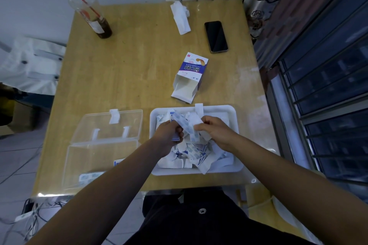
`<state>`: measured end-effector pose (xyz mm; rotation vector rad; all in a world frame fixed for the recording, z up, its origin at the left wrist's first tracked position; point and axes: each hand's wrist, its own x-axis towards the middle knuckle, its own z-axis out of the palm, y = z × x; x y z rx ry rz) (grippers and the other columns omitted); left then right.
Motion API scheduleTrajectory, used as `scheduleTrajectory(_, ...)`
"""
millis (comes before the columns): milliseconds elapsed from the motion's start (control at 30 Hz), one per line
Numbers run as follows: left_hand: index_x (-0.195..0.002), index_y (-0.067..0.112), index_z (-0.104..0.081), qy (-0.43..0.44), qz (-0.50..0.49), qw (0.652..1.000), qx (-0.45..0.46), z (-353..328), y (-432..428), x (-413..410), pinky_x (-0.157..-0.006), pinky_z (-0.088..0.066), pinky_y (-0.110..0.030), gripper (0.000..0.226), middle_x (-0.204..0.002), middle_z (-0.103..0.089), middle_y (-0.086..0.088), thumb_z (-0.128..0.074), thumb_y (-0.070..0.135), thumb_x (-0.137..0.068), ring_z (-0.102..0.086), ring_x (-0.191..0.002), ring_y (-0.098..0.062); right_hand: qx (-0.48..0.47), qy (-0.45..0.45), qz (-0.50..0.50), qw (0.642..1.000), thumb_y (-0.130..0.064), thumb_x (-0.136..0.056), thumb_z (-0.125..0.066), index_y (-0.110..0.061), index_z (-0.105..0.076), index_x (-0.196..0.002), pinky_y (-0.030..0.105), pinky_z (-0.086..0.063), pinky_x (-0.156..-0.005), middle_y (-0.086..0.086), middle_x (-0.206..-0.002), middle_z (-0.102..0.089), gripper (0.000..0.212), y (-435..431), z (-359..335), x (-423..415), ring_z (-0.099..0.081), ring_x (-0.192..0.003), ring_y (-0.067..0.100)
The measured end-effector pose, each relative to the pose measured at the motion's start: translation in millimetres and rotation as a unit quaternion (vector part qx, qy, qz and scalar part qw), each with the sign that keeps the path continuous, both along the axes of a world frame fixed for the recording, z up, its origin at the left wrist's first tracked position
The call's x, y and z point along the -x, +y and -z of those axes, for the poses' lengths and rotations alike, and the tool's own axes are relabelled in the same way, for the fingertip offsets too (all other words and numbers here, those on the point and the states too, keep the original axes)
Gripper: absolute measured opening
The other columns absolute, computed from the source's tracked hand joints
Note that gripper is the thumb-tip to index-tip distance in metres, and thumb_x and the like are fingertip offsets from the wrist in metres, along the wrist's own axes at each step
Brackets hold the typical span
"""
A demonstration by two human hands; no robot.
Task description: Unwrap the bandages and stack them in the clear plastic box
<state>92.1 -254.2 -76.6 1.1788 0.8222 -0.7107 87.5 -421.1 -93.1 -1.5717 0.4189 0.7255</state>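
At the counter's point(139, 61) far left corner stands a plastic cup point(95, 18) with a red straw. Along the near edge on the left sits the clear plastic box point(87, 157), its lid point(119, 125) thrown back; a few bandages point(90, 176) lie at its near side. Just beside it on the right, the white tray point(219, 108) holds a heap of wrappers point(199, 155). Above the heap, the left grip point(168, 132) pinches a bandage point(184, 125) and the right grip point(215, 131) pinches a white wrapper flap point(201, 125), fingers curled. Beyond the tray lie an opened carton point(191, 75), a crumpled tissue point(181, 18) and a phone point(216, 37).
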Motion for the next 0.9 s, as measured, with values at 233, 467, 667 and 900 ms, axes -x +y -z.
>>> scheduleTrajectory(233, -0.074, 0.013, -0.05, 0.013, -0.02, 1.0, 0.001, -0.8, -4.1, -2.0, -0.051, -0.039, -0.023, 0.019, -0.049, -0.045, 0.0, -0.048, 0.015, -0.093, -0.041, -0.047, -0.014, 0.051, -0.001, 0.02, 0.998, -0.016, -0.085, -0.069, -0.013, -0.056, -0.078, 0.03, -0.038, -0.065, 0.005, -0.081, -0.055, 0.014, -1.0, 3.8, 2.0, -0.05, -0.077, 0.018)
scheduleTrajectory(467, -0.072, 0.011, -0.053, 0.007, 0.057, 0.996, -0.064, 3.7, -6.2, 1.4, -0.049, -0.043, -0.021, 0.02, -0.055, -0.049, -0.003, -0.057, 0.006, -0.091, -0.044, -0.048, -0.014, 0.032, -0.011, -0.034, 0.999, -0.015, -0.087, -0.069, -0.015, -0.059, -0.08, 0.025, -0.044, -0.064, 0.004, -0.081, -0.061, 0.012, -3.9, 1.6, 4.7, -0.056, -0.075, 0.016)
scheduleTrajectory(667, -0.082, 0.006, -0.053, 0.007, 0.08, 0.99, -0.118, 4.2, -6.4, -2.5, -0.058, -0.045, -0.028, 0.02, -0.065, -0.055, -0.009, -0.041, 0.009, -0.097, -0.052, -0.057, -0.02, 0.081, -0.022, -0.02, 0.996, -0.015, -0.088, -0.068, -0.013, -0.06, -0.09, 0.023, -0.043, -0.058, 0.004, -0.08, -0.061, 0.008, -4.4, -2.1, -1.8, -0.055, -0.069, 0.014)
scheduleTrajectory(900, -0.125, 0.011, -0.055, -0.175, 0.276, 0.796, -0.51, 5.2, 4.9, 2.8, -0.1, -0.032, -0.035, 0.037, -0.126, -0.048, -0.012, -0.055, 0.027, -0.091, -0.044, -0.118, -0.03, 0.075, -0.014, 0.0, 0.997, -0.02, -0.087, -0.069, -0.012, -0.063, -0.106, 0.039, -0.051, -0.08, 0.015, -0.107, -0.068, 0.022, -9.0, -2.1, -3.8, -0.064, -0.095, 0.028)
